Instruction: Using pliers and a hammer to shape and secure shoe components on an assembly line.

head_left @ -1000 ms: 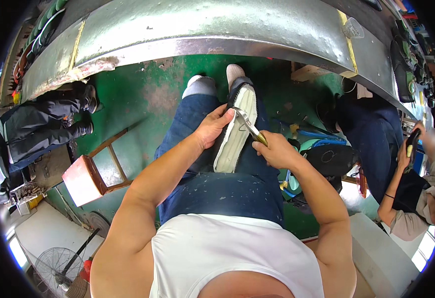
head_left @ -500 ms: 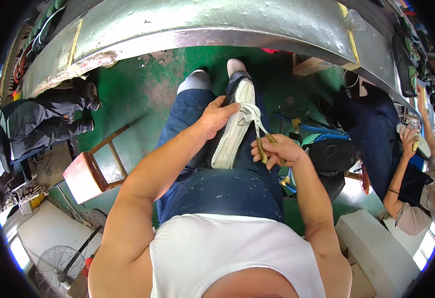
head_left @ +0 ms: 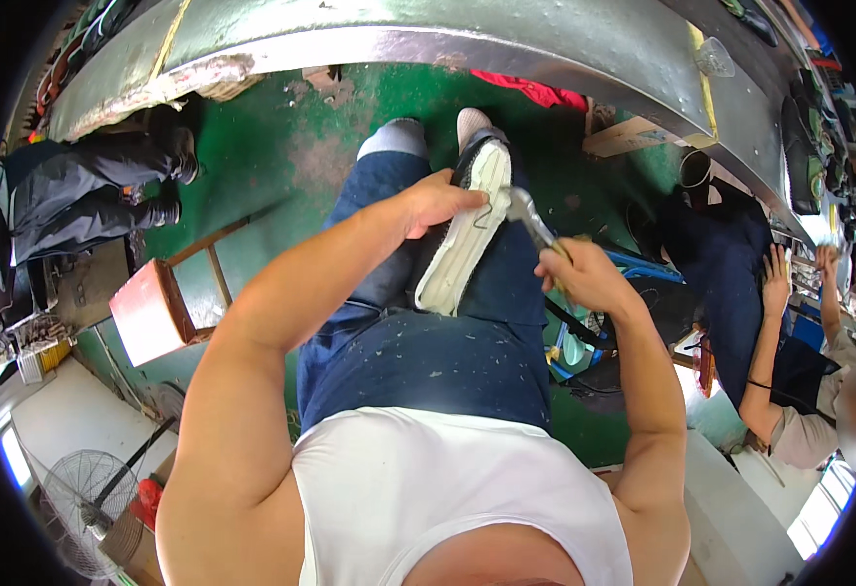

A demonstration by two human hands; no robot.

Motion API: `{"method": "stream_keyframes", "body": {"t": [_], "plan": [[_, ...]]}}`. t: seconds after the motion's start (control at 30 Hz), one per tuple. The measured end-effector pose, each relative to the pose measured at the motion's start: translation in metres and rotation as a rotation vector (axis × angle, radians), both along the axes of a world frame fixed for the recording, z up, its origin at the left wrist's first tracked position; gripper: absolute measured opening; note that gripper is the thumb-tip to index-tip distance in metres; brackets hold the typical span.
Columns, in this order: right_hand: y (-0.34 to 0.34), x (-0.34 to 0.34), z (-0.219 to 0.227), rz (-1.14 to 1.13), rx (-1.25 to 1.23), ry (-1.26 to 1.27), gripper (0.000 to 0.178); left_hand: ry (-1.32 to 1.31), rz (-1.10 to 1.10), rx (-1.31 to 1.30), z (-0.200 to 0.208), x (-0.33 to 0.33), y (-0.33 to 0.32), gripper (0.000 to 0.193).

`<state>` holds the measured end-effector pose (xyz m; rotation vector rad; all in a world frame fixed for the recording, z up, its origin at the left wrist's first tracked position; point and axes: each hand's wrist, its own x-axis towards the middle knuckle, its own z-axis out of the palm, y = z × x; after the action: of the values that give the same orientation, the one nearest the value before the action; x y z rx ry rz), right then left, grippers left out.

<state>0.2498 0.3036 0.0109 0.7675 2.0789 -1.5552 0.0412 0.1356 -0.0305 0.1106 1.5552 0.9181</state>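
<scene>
Gripping a shoe (head_left: 459, 256) by its left side, the left hand (head_left: 440, 204) reaches onto its cream bottom, which has rough edges and a dark curved mark. The shoe rests bottom up on the person's thighs (head_left: 511, 285), long axis running forward, far end leaning slightly right. Farther right, the right hand (head_left: 584, 275) wraps around pliers (head_left: 532, 217), their head just beside the shoe.

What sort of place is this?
Probably a shoe workshop: the left hand holds a shoe underside up, the right hand grips a pliers-like tool, and what look like dark shoes sit by the metal bench.
</scene>
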Motion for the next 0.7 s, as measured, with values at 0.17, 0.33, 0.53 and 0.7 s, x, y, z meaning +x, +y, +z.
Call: {"method": "stream_keyframes", "body": {"t": [0.17, 0.33, 0.53, 0.7], "plan": [[-0.029, -0.003, 0.013, 0.46, 0.232, 0.043, 0.032, -0.031, -0.067, -0.038, -0.031, -0.008, 0.001, 0.071], [-0.052, -0.02, 0.028, 0.658, 0.656, 0.079, 0.032, -0.081, -0.039, 0.052, -0.027, -0.002, 0.0, 0.059], [-0.062, 0.005, -0.043, 0.317, 0.502, 0.313, 0.036, -0.112, 0.054, 0.061, -0.05, -0.01, -0.005, 0.056], [-0.079, 0.043, -0.033, 0.108, 0.404, 0.216, 0.037, 0.138, -0.049, 0.082, -0.047, 0.0, -0.006, 0.085]]}}
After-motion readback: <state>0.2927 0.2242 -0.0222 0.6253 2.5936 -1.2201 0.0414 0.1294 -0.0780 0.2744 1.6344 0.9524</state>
